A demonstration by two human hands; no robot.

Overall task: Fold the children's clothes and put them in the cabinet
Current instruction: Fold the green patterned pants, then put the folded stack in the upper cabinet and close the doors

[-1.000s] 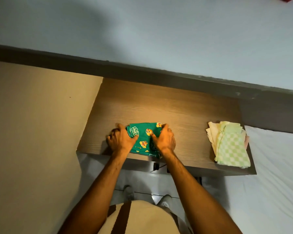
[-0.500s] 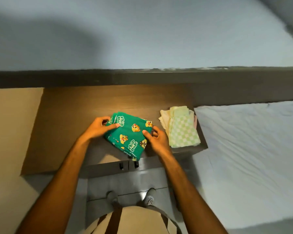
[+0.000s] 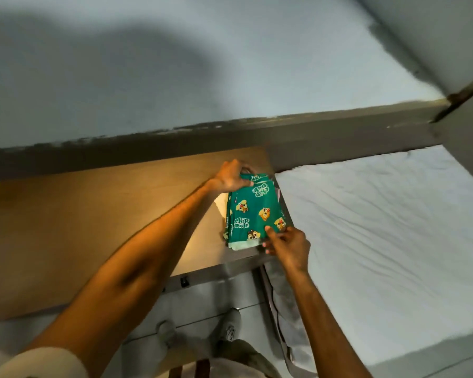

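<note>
A folded green children's garment point(image 3: 253, 214) with cartoon chipmunk prints lies on top of a pale folded stack point(image 3: 236, 245) at the right end of a wooden cabinet top point(image 3: 93, 227). My left hand point(image 3: 231, 177) grips the garment's far edge. At the near right corner, my right hand point(image 3: 286, 242) pinches the same garment with thumb on top. Only a light green edge and a cream corner of the stack show beneath the green cloth.
A bed with a white sheet point(image 3: 380, 227) sits right beside the cabinet on the right. A grey wall point(image 3: 175, 77) with a dark band point(image 3: 230, 140) runs behind. My feet in grey shoes point(image 3: 230, 327) stand on the floor below, beside a cable point(image 3: 273, 304).
Both hands carried the green garment from the middle of the cabinet top to the right and laid it over the pale checked stack. The view swung right toward the bed.
</note>
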